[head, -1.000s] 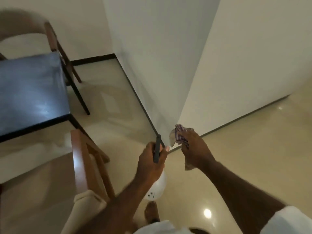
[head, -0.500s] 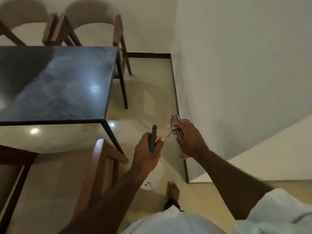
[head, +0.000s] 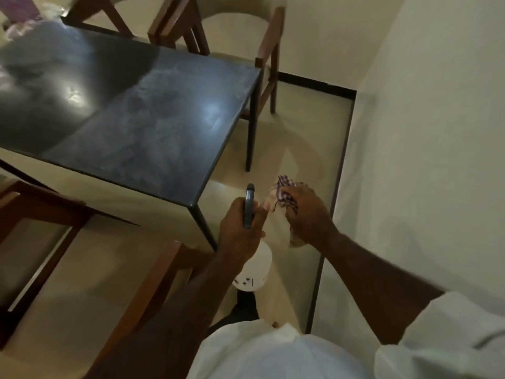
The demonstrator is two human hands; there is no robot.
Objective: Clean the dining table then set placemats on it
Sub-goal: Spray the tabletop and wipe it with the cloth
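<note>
The dark glossy dining table [head: 131,110] fills the upper left, its near corner just left of my hands. My left hand [head: 240,228] grips the dark trigger head of a white spray bottle [head: 254,272], which hangs below the hand. Close beside it on the right, my right hand [head: 306,214] holds a bunched checked cloth [head: 284,190]. Both hands hover over the floor, off the table's near right corner. No placemats are in view.
Wooden chairs stand around the table: one [head: 262,58] at the far right corner, one [head: 153,272] directly below my left arm, another [head: 32,222] at the left. A white wall [head: 423,160] runs close on the right. Blurred purple items [head: 19,12] lie at the table's far left.
The view has swung left and toward the table, which now fills far more of the frame. My hands keep the same hold on the bottle and cloth.
</note>
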